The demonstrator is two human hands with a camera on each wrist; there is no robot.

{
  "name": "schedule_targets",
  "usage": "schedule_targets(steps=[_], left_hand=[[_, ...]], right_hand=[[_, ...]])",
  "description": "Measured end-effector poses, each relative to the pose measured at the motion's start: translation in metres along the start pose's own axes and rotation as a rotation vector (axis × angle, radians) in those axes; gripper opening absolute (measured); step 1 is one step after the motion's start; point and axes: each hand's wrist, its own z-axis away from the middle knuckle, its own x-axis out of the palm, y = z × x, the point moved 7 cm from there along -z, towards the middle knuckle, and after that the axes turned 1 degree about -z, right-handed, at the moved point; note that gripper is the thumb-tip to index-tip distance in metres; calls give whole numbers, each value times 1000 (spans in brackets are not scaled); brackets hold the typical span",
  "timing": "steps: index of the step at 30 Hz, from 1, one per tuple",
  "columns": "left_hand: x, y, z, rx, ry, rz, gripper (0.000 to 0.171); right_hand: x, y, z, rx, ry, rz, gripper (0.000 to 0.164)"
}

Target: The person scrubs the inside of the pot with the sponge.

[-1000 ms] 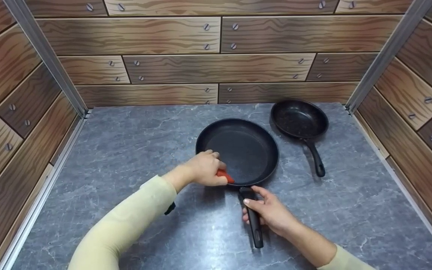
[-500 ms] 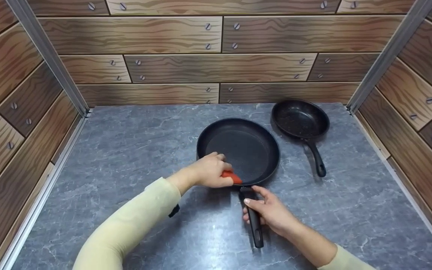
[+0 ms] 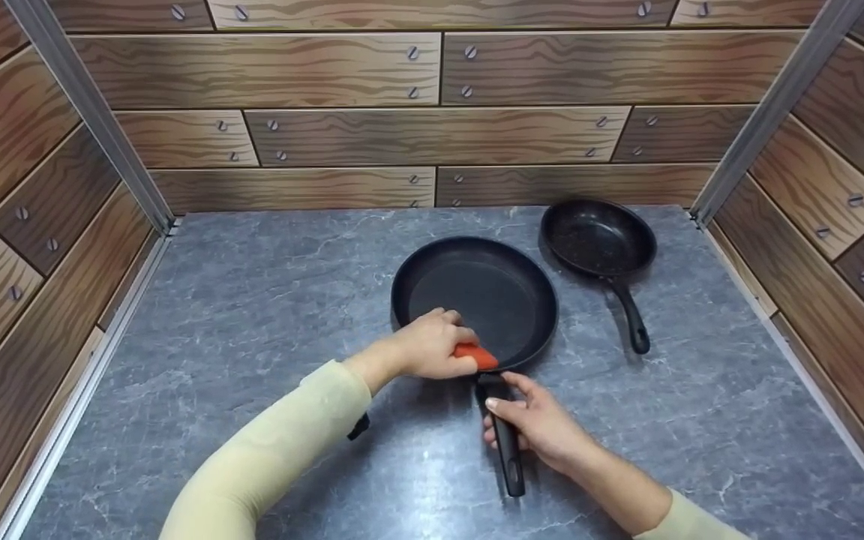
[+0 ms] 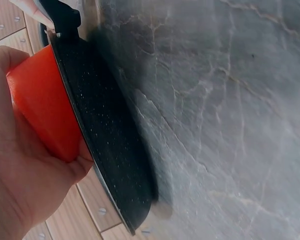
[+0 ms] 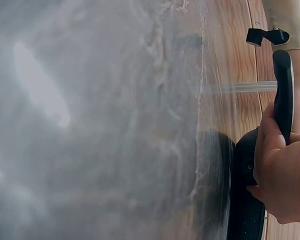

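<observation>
A large black frying pan (image 3: pixel 511 292) stands mid-table, its inside facing up and its handle (image 3: pixel 508 450) pointing toward me. My right hand (image 3: pixel 548 424) grips that handle near the pan, thumb on top. The left hand (image 3: pixel 436 345) reaches over the near rim, holding an orange-red sponge (image 3: pixel 477 355) against the inner wall just by the handle. From the left wrist, the sponge (image 4: pixel 46 102) shows between thumb and fingers, next to the pan's speckled outer side (image 4: pixel 107 130). In the right wrist view, fingers wrap the handle (image 5: pixel 284 95); the sponge is hidden there.
Behind and to the right, a smaller black frying pan (image 3: pixel 601 238) rests on the grey marbled table (image 3: pixel 274 300), handle toward me. Wood-patterned walls (image 3: pixel 342 139) with metal corner posts (image 3: pixel 102 120) enclose the back and sides.
The left hand has slid the sponge to the right along the near inner wall, toward the handle. My right hand keeps its grip, and both pans stay in place.
</observation>
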Motion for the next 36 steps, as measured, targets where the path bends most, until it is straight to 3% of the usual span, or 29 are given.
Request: schedule_targets(steps=[20, 24, 36], left_hand=[[12, 10, -19, 1, 33, 61, 51], [13, 7, -17, -30, 30, 93, 50], [10, 4, -14, -71, -51, 145, 51]], right_hand=[[-1, 0, -1, 7, 5, 15, 85], [-1, 0, -2, 1, 8, 19, 84], [1, -1, 0, 2, 6, 9, 84]])
